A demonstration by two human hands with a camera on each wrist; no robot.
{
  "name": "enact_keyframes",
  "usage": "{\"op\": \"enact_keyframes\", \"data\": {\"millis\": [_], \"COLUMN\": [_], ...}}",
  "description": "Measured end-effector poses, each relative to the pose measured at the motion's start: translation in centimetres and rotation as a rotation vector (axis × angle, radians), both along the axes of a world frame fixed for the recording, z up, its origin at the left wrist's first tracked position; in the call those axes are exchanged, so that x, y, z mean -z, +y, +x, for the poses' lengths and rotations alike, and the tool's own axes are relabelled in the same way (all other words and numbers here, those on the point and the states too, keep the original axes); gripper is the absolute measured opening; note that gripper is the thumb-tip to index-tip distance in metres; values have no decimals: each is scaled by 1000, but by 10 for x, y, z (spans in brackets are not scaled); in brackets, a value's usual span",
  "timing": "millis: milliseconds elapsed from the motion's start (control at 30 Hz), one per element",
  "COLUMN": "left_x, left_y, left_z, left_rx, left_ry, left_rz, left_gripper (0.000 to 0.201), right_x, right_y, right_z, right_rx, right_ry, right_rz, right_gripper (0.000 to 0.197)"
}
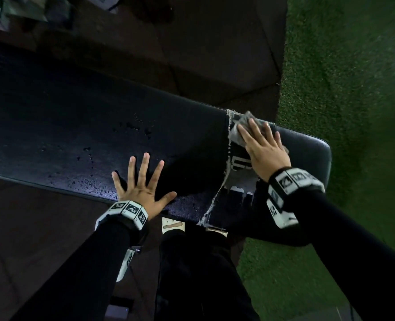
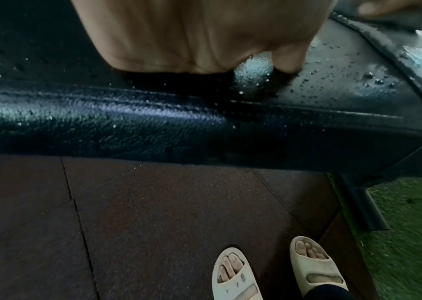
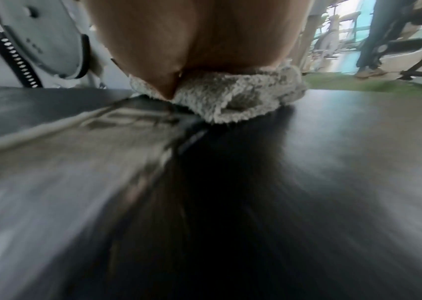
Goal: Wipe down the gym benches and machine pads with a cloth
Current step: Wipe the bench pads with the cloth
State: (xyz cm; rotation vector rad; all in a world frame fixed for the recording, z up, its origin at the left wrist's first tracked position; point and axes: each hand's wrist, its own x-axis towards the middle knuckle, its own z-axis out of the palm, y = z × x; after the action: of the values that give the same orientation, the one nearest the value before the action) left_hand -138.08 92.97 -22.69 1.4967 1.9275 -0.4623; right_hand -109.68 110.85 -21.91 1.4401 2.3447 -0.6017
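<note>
1. On the black bench pad we've got both hands down. The pad runs from the left of the head view across to a rounded end near the green turf on the right.
2. Our left hand is flat on the near edge of the pad, fingers spread wide and straight, holding nothing. From the left wrist view the palm sits right on the textured vinyl.
3. Our right hand is over toward the rounded end, fingers laid out fairly straight on top of the cloth, pressing it into the pad. We wouldn't call it a grip, more a flat-palm press.
4. The cloth is a pale grey, nubbly terry thing, bunched up under the hand. In the right wrist view it pokes out from under the palm, touching the pad surface. That view is pretty streaky with blur, so not much else to read there.
5. There are water droplets scattered on the pad between the hands and further left, and more beads show up close in the left wrist view.
6. A torn strip with frayed pale edges crosses the pad just left of our right hand, with some white lettering we can't make out.
7. Below the bench: dark reddish rubber floor tiles, and our feet in cream slide sandals standing just beside the bench's near side. Black sleeves on both arms, with marker-patterned wristbands.
</note>
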Motion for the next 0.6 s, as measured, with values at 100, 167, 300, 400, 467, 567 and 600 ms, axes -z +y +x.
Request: {"op": "enact_keyframes", "data": {"millis": [100, 167, 300, 400, 467, 567, 600], "left_x": [2, 3, 4, 4, 4, 5, 5], "left_y": [0, 0, 1, 1, 0, -1, -1], "left_z": [0, 1, 2, 0, 0, -1, -1], "left_rx": [-1, -3, -14, -7, -8, -9, -11], "left_ry": [8, 16, 8, 2, -21, -27, -31], "left_rz": [-10, -13, -9, -5, 11, 37, 43], "left_gripper": [89, 88, 88, 87, 87, 88, 88], "right_x": [3, 4, 0, -4, -5, -6, -7], "right_y": [32, 42, 22, -18, -48, -90, -103], "right_z": [-37, -67, -103, -96, -79, -44, -31], "right_rx": [54, 26, -98, -168, -167, -144, -129], "right_ry": [80, 111, 121, 132, 136, 129, 125], "right_rz": [-27, -71, -47, -31, -40, -56, -58], "right_gripper": [60, 58, 59, 59, 61, 63, 61]}}
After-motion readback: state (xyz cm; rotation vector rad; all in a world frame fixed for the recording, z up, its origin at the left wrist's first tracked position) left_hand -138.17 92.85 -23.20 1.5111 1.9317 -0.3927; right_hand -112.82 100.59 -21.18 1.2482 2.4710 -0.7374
